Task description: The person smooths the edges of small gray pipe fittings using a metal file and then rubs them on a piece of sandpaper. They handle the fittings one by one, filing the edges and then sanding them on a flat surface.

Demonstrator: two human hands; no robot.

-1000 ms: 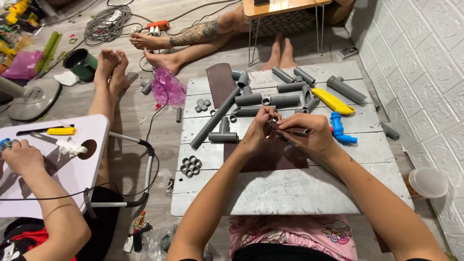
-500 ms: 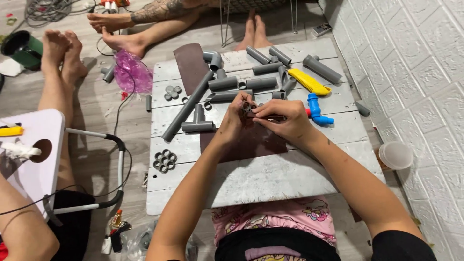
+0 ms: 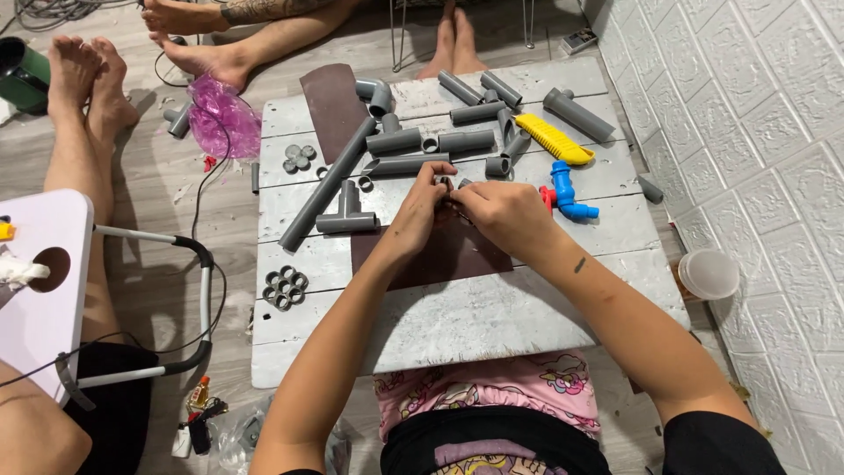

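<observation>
Both hands pinched together on a small grey fitting [image 3: 447, 186], mid-board.
Left hand [image 3: 420, 214] and right hand [image 3: 497, 211] meet over the brown sheet [image 3: 440, 259] (fitting's axis hidden); white board [image 3: 457, 317] bare near, long grey pipe [image 3: 327, 185] slanting left.

Home floor workshop: white board [image 3: 457, 325] of grey pipe fittings [image 3: 413, 141], barefoot sitters.

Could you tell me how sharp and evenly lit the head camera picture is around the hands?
Head view: light is soft and even, with faint shadows under the left hand and right hand; the small grey piece they pinch is too tiny to resolve; the white board shows no glare; edges bow slightly.
</observation>
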